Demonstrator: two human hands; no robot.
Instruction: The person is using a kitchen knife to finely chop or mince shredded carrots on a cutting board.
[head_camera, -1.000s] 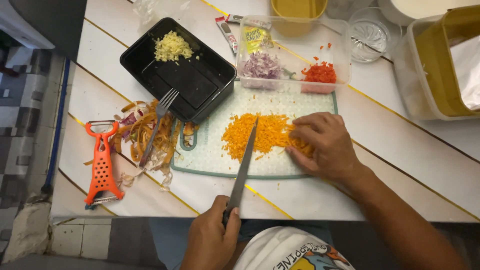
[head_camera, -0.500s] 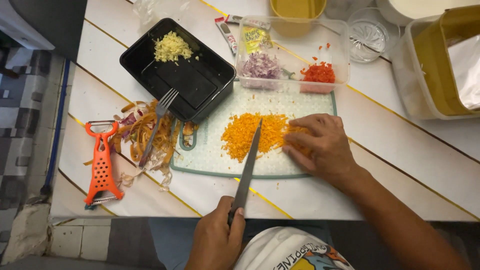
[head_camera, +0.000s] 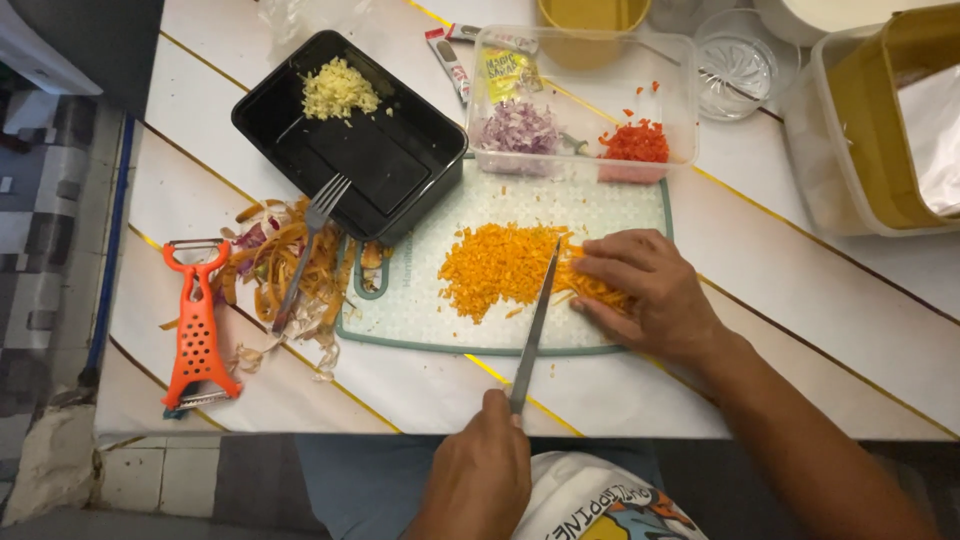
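Seen from the head camera, the left hand is closed around the handle of a long knife at the near edge of the table, and the blade runs away from the body across a pale green cutting board, its tip resting at the right edge of a heap of finely chopped orange vegetable. The right hand lies flat on the board just right of the blade, fingers curled down and pinning a small bundle of uncut orange strips that touches the heap. Beyond the board stands a clear plastic container holding chopped purple onion and diced red pepper. To its left sits a black tray with a mound of minced pale yellow bits in its far corner. A fork leans from the tray's rim down onto a pile of vegetable peelings, and an orange peeler lies on the white table well left of the board.
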